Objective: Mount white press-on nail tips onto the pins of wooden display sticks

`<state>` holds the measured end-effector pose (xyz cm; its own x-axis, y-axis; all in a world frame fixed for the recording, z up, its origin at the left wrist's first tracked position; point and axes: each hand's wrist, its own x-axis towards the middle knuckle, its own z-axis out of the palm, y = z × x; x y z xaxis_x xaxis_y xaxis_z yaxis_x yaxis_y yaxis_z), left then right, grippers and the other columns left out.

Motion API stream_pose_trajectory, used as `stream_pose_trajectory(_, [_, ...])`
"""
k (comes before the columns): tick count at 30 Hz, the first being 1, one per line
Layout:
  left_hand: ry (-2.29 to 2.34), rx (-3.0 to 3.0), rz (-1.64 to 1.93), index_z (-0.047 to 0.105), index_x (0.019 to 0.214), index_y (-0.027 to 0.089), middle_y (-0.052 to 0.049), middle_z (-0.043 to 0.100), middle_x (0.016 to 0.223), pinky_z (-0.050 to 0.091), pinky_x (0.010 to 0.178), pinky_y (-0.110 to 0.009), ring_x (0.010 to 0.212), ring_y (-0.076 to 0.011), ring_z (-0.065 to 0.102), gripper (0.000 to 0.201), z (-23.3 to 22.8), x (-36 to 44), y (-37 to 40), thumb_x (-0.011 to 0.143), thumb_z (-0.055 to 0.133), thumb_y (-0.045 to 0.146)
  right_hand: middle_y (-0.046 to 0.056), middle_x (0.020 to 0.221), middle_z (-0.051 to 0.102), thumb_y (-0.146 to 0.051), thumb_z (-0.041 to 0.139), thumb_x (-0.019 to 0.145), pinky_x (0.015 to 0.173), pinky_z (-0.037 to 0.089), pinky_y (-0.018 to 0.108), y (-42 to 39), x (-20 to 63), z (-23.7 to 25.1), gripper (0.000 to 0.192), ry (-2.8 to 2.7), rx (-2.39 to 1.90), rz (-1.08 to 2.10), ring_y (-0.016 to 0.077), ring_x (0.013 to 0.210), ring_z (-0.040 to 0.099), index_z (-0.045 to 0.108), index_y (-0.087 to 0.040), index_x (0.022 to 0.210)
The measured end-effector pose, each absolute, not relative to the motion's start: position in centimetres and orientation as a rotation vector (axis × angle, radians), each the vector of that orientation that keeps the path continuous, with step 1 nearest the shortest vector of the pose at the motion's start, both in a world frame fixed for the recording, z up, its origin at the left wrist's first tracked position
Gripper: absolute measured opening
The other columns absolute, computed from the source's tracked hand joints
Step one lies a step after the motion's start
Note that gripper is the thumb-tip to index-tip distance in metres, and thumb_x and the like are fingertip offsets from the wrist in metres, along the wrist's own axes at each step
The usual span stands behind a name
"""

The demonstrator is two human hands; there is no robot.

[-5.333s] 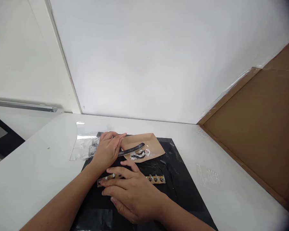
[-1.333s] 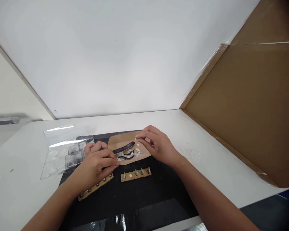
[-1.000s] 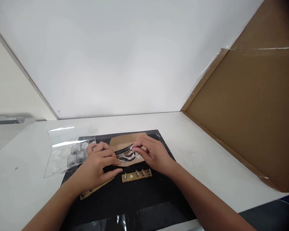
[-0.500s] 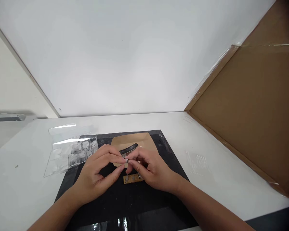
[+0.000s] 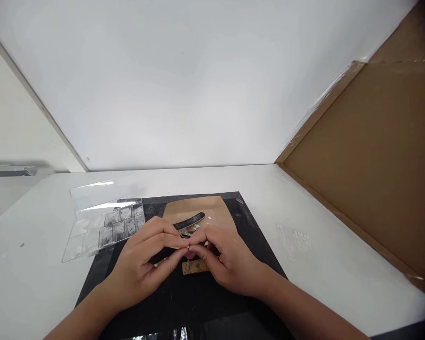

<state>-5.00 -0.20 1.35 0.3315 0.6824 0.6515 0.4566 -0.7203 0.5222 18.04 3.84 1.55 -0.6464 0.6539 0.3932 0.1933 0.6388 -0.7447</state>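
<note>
My left hand (image 5: 147, 264) and my right hand (image 5: 225, 257) meet over the black mat (image 5: 184, 307). Thumb and fingers of each hand are closed in a pinch on one tiny pale piece (image 5: 188, 246), which looks like a nail tip; fingertips cover most of it. Just below them lies a yellow-brown bar (image 5: 194, 267) with small round spots and a short upright peg at its left end, partly hidden by my right hand. Behind the fingers, a black curved nail file (image 5: 189, 221) rests on a tan paper tray (image 5: 212, 205) beside small white and dark bits.
At left stands a clear compartment box (image 5: 108, 231) of translucent pieces, its clear lid (image 5: 102, 193) open behind. Faint clear pieces (image 5: 293, 242) lie on the white table (image 5: 326, 274) at right. A white wall (image 5: 184, 94) and a cardboard panel (image 5: 375, 156) bound the space.
My left thumb has closed up against its fingers at the small piece, where it was apart before. Both hands sit slightly lower in view, and the view has shifted a little.
</note>
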Motion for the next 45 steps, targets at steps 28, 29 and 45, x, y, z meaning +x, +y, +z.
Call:
stream_pose_trajectory(28, [1.143, 2.347, 1.258, 0.066, 0.108, 0.022, -0.003, 0.066, 0.100, 0.046, 0.091, -0.035, 0.102, -0.0200, 0.056, 0.015, 1.4, -5.0, -0.5, 0.103, 0.060, 0.009, 0.004, 0.091, 0.079, -0.026, 0.065, 0.103, 0.063, 0.060, 0.025, 2.5, 17.3, 1.2, 0.009, -1.963, -0.621, 1.182, 0.0145, 0.073, 0.076, 0.066, -0.019, 0.108])
stream_pose_trajectory(29, [1.144, 2.352, 1.273, 0.067, 0.108, 0.022, -0.003, 0.066, 0.099, 0.046, 0.091, -0.035, 0.101, -0.0199, 0.057, 0.015, 1.3, -5.0, -0.5, 0.103, 0.060, 0.009, 0.005, 0.092, 0.080, -0.026, 0.065, 0.103, 0.065, 0.061, 0.026, 2.4, 17.2, 1.1, 0.009, -1.940, -0.629, 1.218, 0.0152, 0.074, 0.076, 0.066, -0.019, 0.109])
stream_pose_trajectory(45, [1.018, 2.386, 1.436, 0.074, 0.115, 0.018, -0.004, 0.073, 0.096, 0.050, 0.091, -0.042, 0.091, -0.0171, 0.067, 0.028, 1.8, -4.2, -0.2, 0.095, 0.067, 0.001, 0.003, 0.089, 0.074, -0.020, 0.063, 0.101, 0.061, 0.058, 0.023, 2.4, 16.8, 0.4, 0.007, -1.912, -0.730, 0.932, 0.0137, 0.075, 0.071, 0.070, -0.021, 0.100])
